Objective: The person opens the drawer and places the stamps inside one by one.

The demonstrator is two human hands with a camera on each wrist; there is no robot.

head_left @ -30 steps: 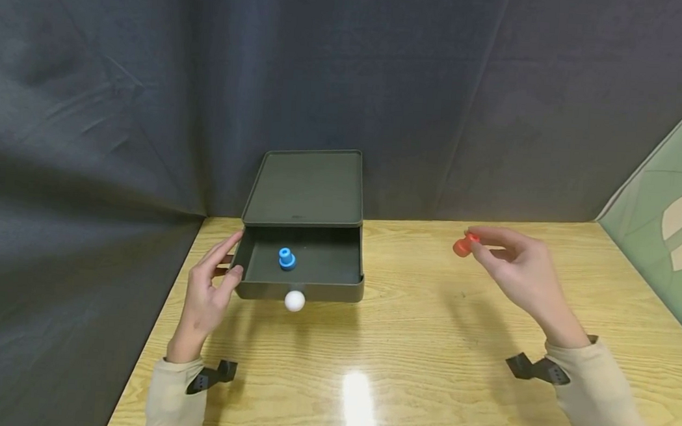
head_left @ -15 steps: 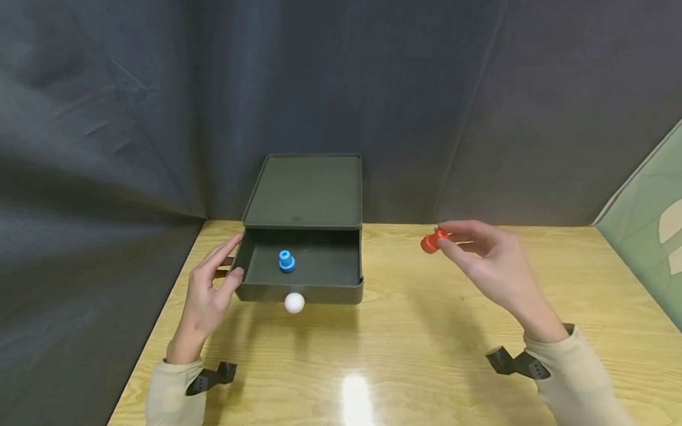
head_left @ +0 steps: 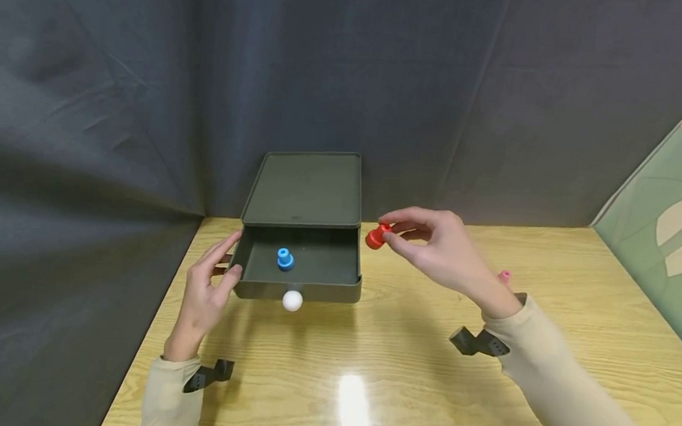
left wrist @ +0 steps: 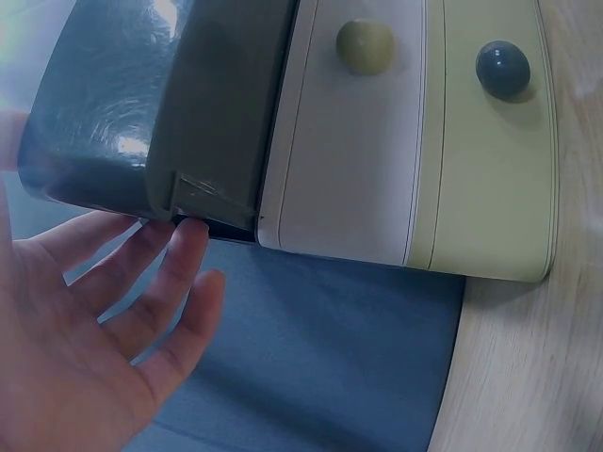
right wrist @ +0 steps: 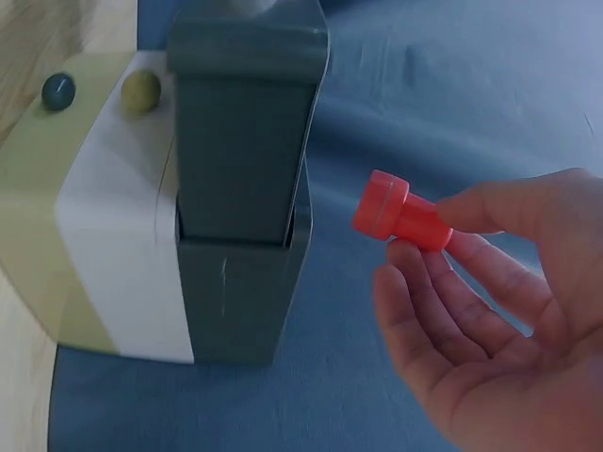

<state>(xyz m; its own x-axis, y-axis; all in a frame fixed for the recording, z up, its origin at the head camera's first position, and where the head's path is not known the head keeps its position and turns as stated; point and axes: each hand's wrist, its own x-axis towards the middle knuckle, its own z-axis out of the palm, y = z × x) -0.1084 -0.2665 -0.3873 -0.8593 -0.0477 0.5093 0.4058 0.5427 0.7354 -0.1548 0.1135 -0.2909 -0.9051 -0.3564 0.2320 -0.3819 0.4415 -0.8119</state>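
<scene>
Two hands: right hand [head_left: 441, 252] pinching small red plastic peg [head_left: 377, 237] just right of open dark-green drawer [head_left: 299, 262], left hand [head_left: 207, 289] flat-fingered against drawer's left side.

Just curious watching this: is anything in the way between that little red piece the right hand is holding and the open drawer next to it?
Nothing visible. The right hand pinches the red piece in the air beside the open drawer, with only the drawer's low right wall between them. Inside lies only a blue piece, toward the left.
</scene>
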